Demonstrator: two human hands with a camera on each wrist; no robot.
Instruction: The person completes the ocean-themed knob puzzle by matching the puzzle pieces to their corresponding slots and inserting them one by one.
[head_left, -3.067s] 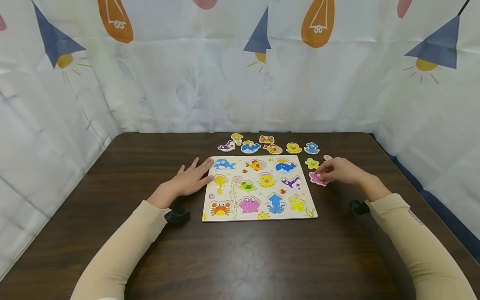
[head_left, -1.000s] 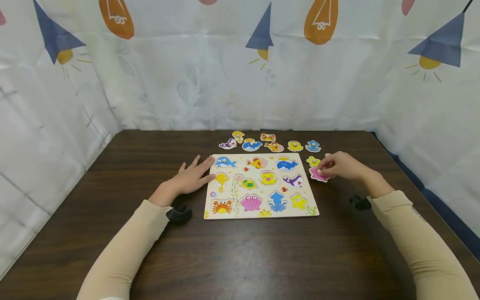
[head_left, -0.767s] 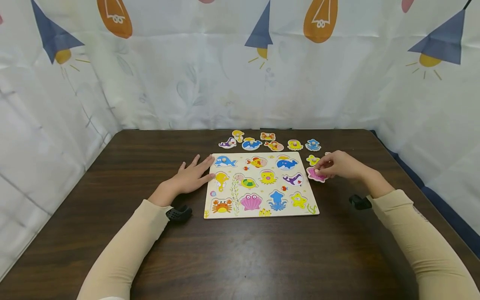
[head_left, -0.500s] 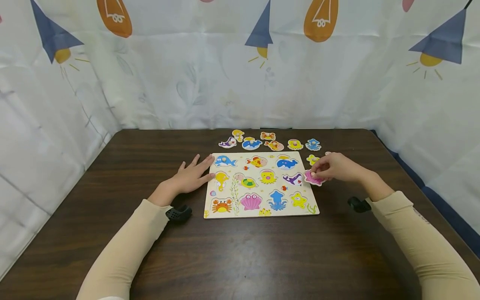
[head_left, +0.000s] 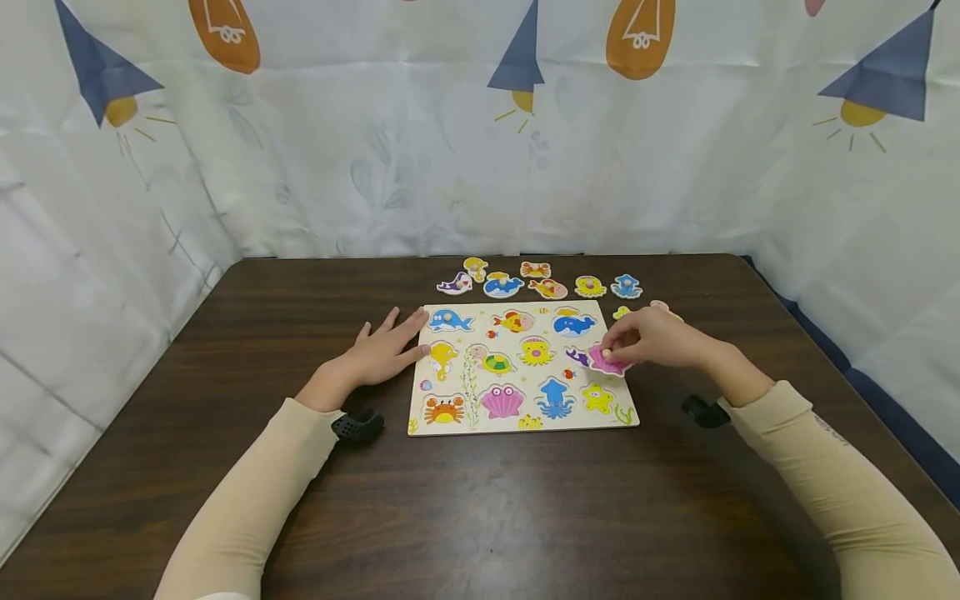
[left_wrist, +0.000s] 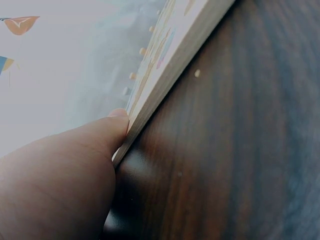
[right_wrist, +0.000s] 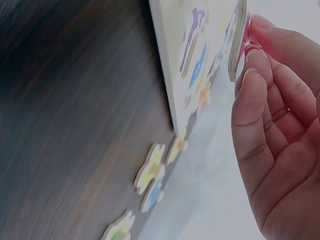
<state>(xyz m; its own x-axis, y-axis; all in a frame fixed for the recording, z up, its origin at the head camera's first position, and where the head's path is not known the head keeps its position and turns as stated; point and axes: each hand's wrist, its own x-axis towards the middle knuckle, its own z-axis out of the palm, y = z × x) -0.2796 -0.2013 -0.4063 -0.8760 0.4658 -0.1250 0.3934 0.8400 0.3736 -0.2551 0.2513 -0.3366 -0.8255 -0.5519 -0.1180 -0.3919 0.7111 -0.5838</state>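
Observation:
In the head view a pale puzzle board printed with sea animals lies on the table. My right hand pinches a pink shell puzzle piece by its small knob. The shell hangs over the right side of the board, partly hiding the printed purple whale. The right wrist view shows the shell piece raised off the board, thumb and fingertips on its knob side. My left hand lies with fingers spread at the upper left edge, fingertips and thumb touching the board. A knobbed blue whale piece sits in the upper left slot.
Behind the board lie several loose knobbed pieces, among them a crab, a blue whale and an octopus. A blue squid piece lies at the back right. A yellow piece is partly hidden behind my right hand.
My right hand has lifted the pink shell piece from the table right of the board and carried it left over the board's edge. The left hand has stayed put.

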